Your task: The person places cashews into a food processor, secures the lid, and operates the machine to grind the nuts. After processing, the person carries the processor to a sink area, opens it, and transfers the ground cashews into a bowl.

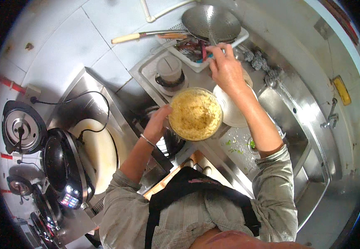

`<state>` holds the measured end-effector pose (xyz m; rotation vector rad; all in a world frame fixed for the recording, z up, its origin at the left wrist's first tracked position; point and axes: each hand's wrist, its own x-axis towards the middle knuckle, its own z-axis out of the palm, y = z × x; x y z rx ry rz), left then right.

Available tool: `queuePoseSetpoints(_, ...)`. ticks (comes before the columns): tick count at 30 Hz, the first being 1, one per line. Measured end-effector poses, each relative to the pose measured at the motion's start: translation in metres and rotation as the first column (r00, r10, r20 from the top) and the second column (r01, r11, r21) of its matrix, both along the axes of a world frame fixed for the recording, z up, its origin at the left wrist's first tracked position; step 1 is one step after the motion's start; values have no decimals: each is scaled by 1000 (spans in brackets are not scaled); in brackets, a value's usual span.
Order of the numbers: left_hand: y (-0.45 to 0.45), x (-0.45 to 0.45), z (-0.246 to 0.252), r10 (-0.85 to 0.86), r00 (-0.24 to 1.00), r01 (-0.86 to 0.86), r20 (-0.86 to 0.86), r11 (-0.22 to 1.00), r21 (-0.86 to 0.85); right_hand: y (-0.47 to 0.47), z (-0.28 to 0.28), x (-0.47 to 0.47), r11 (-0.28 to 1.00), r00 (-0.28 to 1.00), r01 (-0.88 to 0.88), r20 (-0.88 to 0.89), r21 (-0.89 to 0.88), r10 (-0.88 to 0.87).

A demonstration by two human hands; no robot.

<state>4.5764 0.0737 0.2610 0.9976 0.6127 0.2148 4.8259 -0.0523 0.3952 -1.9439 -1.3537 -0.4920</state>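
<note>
My left hand (pixel 158 123) grips the left rim of a clear round bowl (pixel 195 138). Finely chopped yellow food (pixel 195 112) fills much of it, with a hollow toward the middle. Beyond the bowl, my right hand (pixel 228 70) reaches over the near side of a white plastic basket (pixel 195 66) of utensils. Its fingers are bent at the lower end of a narrow metal piece (pixel 213 39); whether they grip it is unclear. A perforated metal strainer bowl (pixel 211 23) rests on the basket. Partly under my right forearm is a white round container or lid (pixel 233 109).
A lidded jar (pixel 169 70) stands left of the basket. Steel scourers (pixel 257 60) lie behind my right hand, by the steel sink (pixel 279 109). Green scraps (pixel 236 151) dot the wet counter. At left are a black electric cooker (pixel 61 165) with its lid raised and a power cord (pixel 108 109).
</note>
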Motion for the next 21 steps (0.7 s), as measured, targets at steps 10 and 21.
queuePoseSetpoints(10, -4, -1, -10, 33, 999, -34, 42, 999, 26, 169, -7, -5, 954, 965, -256, -8, 154, 261)
queuePoseSetpoints(21, -12, -6, 5, 26, 995, -40, 97, 988, 149, -61, -44, -19, 974, 898, -17, -431, -226, -84)
